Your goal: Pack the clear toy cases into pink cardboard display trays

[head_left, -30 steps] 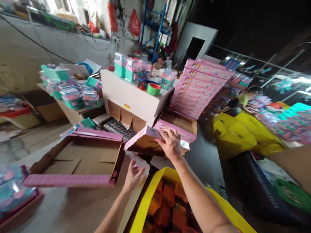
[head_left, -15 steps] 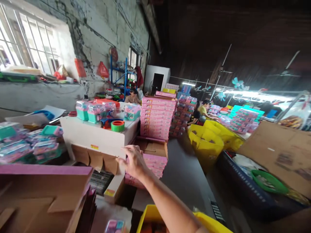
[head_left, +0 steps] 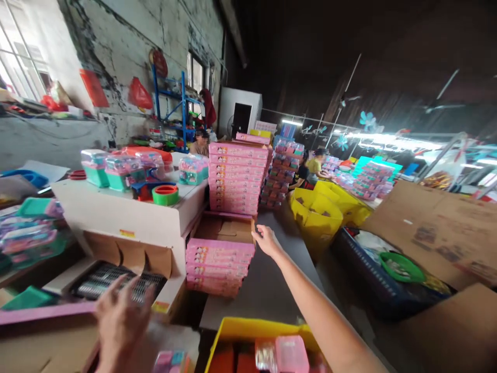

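Note:
My right hand reaches out with fingers spread and rests on the near right corner of a low stack of pink cardboard boxes; the top box lies open, showing brown card inside. My left hand hovers open, fingers apart and blurred, in front of the white machine's metal-roller opening, above a flat pink-edged carton. It holds nothing. A yellow bin with orange and pink items sits under my right forearm.
A tall stack of pink boxes stands behind the low one. Green tape roll and packaged toys top the machine. Yellow bins, a blue crate and brown cartons lie right. Two seated people work farther back.
My right hand slid right, from the white machine's front to the corner of the low pink stack. My left hand came back into view, raised and open. The view shifted rightward.

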{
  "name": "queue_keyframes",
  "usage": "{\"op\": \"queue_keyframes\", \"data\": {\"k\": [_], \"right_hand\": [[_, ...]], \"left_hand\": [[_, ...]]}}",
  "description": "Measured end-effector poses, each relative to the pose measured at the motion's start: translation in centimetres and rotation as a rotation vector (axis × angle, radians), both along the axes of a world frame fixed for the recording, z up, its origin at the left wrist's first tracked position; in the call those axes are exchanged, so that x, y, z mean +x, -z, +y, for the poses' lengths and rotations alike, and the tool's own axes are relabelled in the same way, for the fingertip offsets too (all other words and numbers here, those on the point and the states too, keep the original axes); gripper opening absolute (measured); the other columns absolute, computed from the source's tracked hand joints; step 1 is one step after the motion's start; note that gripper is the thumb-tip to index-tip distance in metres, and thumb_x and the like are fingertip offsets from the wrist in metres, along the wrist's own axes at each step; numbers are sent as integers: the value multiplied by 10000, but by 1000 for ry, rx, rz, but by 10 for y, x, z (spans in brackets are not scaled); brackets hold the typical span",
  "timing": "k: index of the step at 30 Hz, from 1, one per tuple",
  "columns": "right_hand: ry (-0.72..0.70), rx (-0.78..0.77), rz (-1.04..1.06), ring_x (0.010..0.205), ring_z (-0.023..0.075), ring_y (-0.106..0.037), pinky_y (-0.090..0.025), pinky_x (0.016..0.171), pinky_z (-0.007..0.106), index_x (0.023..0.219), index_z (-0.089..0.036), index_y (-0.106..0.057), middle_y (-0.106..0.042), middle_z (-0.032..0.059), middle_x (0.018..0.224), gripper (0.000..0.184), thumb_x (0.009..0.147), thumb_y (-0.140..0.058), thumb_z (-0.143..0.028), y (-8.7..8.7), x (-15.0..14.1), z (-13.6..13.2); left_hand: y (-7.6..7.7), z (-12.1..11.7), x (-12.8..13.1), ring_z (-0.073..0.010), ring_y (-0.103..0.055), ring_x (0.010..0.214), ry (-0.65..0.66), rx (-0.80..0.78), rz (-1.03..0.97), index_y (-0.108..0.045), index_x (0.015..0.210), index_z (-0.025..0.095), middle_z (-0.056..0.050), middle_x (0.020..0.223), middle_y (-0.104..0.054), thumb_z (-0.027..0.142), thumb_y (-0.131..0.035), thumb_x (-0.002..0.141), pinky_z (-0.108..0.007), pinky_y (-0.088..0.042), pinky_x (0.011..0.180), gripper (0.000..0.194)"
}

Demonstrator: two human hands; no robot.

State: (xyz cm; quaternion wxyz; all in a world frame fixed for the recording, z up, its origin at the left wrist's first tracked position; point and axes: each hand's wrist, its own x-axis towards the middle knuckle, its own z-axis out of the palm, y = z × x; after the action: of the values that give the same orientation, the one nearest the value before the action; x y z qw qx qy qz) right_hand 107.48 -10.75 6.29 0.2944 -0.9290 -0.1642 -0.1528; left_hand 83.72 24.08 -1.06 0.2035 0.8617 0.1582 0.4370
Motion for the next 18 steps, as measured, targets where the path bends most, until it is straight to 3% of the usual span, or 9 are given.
{"op": "queue_keyframes", "data": {"k": [2,4,7,10,12,15,18], "right_hand": [[40,0,-88,1185,306,-579,-429,1067,475,1284,-100,-606,-634,188,1194,456,897,-628,-341,-28,30,19],[61,-17,-197,1274,326,-505,-379,1119,483,1358,-83,-548,-565,213,1300,542,887,-633,-336,-66,59,41],[69,-83,-361,1319,319,-455,-363,1144,454,1447,-91,-462,-472,206,1416,641,867,-649,-290,-130,99,70],[114,-183,-417,1424,329,-340,-303,1187,471,1518,-154,-379,-363,172,1532,769,831,-705,-269,-182,134,90],[150,-271,-383,1502,347,-206,-240,1216,507,1561,-195,-306,-247,157,1612,885,803,-756,-268,-207,154,100],[149,-375,-338,1548,349,-59,-181,1235,533,1604,-229,-176,-107,147,1666,1075,755,-830,-321,-226,179,108],[121,-469,-324,1548,354,-65,-135,1231,578,1614,-255,-113,-124,150,1667,1183,714,-865,-415,-229,195,111]], "left_hand": [[-3,-28,63,-353,-484,1314,220,118,-63,-625,1154,157,-177,1316,-579,461,-567,910,-551,-384,1129,394],[-3,-65,124,-344,-431,1385,406,165,-75,-618,1196,164,-163,1356,-575,406,-545,939,-526,-398,1138,361],[11,-109,187,-411,-386,1425,523,183,78,-617,1266,115,-192,1379,-582,482,-583,915,-570,-419,1111,509],[35,-125,212,-453,-429,1389,592,207,284,-639,1293,124,-185,1351,-623,522,-630,873,-636,-395,1101,578],[46,-125,215,-437,-441,1387,616,215,355,-636,1324,161,-155,1367,-624,481,-618,887,-636,-361,1129,542],[49,-123,215,-427,-416,1408,619,197,409,-607,1374,177,-138,1414,-594,519,-587,902,-627,-338,1148,584],[40,-124,215,-427,-384,1428,626,186,437,-580,1405,166,-144,1439,-570,638,-548,890,-625,-322,1159,699]]}}
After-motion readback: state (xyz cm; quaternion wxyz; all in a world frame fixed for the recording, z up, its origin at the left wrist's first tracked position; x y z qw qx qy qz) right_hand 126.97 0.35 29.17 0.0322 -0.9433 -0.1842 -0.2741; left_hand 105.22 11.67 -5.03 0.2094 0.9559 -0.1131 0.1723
